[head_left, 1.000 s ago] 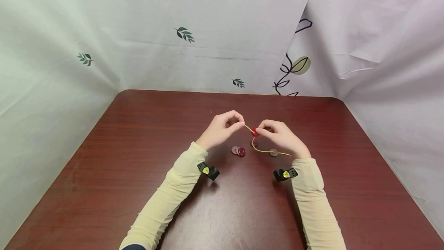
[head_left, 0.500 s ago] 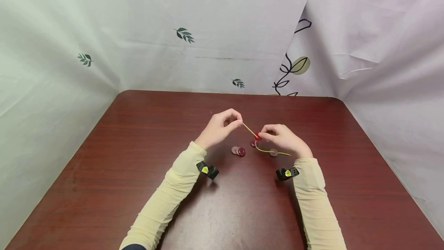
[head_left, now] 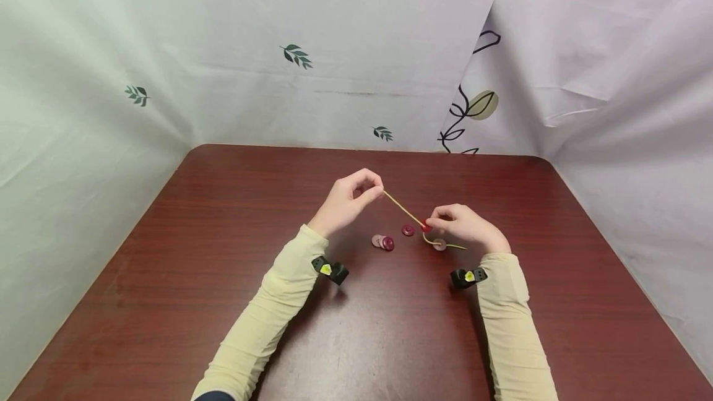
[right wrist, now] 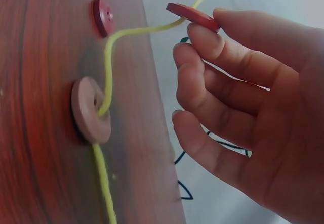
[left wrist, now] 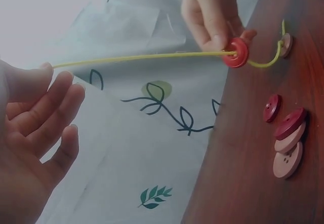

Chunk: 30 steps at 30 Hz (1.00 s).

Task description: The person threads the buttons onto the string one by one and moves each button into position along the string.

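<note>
My left hand [head_left: 348,203] pinches the end of a yellow cord [left wrist: 142,58] between thumb and fingertip. The cord runs taut through a hole in a red button [left wrist: 243,56]. My right hand [head_left: 466,228] holds that button by its edge between thumb and index finger, just above the table. Beyond the red button, the cord slackens and passes through a dusty-pink button [right wrist: 83,107] on the table. A small dark red button [right wrist: 103,19] lies near it, apart from the cord.
Left of the small dark red button, a maroon button [left wrist: 291,124] overlaps pale pink buttons [left wrist: 285,164] on the brown table [head_left: 356,327]. White patterned cloth [head_left: 345,67] hangs behind the table's far edge and along both sides.
My right hand has moved right and down with the red button, while my left hand has drawn slightly up and left. More cord now stretches between my left hand and the red button.
</note>
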Each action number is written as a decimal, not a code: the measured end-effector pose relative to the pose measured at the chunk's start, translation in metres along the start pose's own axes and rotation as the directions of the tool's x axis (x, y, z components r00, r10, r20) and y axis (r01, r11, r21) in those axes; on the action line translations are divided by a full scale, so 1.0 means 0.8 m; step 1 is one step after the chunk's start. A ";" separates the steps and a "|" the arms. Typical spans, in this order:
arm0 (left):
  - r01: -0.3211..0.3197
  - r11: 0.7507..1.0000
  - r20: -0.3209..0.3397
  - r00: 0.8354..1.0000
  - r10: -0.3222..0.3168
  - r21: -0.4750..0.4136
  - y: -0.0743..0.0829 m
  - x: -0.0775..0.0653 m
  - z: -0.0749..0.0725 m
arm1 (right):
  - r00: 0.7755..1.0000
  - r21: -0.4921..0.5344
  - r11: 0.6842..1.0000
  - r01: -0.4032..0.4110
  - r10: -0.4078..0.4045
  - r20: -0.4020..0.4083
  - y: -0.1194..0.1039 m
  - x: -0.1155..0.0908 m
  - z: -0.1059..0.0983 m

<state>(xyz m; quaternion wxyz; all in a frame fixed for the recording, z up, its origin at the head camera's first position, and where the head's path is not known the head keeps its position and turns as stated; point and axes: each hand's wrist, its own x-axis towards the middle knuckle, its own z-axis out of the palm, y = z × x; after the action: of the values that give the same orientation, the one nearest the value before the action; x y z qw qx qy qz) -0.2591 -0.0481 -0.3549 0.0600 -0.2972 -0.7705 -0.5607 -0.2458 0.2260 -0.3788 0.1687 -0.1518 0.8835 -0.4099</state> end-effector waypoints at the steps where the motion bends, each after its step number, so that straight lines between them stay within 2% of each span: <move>1: 0.001 1.000 -0.004 1.000 -0.001 0.000 0.000 0.000 -0.001 | 1.000 0.009 1.000 -0.003 0.003 0.007 0.001 -0.001 0.000; 7: -0.004 1.000 -0.011 1.000 0.004 -0.008 0.003 -0.001 -0.004 | 0.998 0.118 0.992 -0.038 0.033 0.048 0.010 -0.004 -0.002; 11: -0.011 1.000 -0.014 1.000 0.011 -0.006 0.005 -0.001 -0.006 | 0.998 0.129 0.991 -0.026 0.019 0.061 0.015 -0.004 -0.003; 15: -0.013 1.000 -0.022 1.000 0.013 -0.007 0.007 -0.001 -0.008 | 0.998 0.087 0.996 -0.004 -0.002 0.070 0.020 -0.002 -0.004; 19: -0.019 1.000 -0.033 0.999 0.018 -0.005 0.008 -0.001 -0.011 | 0.996 0.052 0.998 -0.017 0.013 0.091 0.023 -0.003 -0.007; 26: -0.024 1.000 -0.053 0.998 0.023 -0.017 0.010 -0.001 -0.016 | 0.993 -0.071 0.997 0.016 -0.008 0.119 0.029 -0.007 -0.014; 30: -0.020 0.999 -0.051 0.999 0.019 -0.029 0.009 -0.001 -0.017 | 0.991 -0.089 0.996 0.008 0.004 0.132 0.032 -0.009 -0.015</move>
<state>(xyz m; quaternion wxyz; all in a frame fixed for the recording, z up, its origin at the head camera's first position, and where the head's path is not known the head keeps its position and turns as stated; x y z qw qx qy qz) -0.2578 -0.0596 -0.3442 0.0808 -0.2911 -0.7576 -0.5786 -0.2476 0.2532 -0.3902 0.2191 -0.1869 0.8876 -0.3594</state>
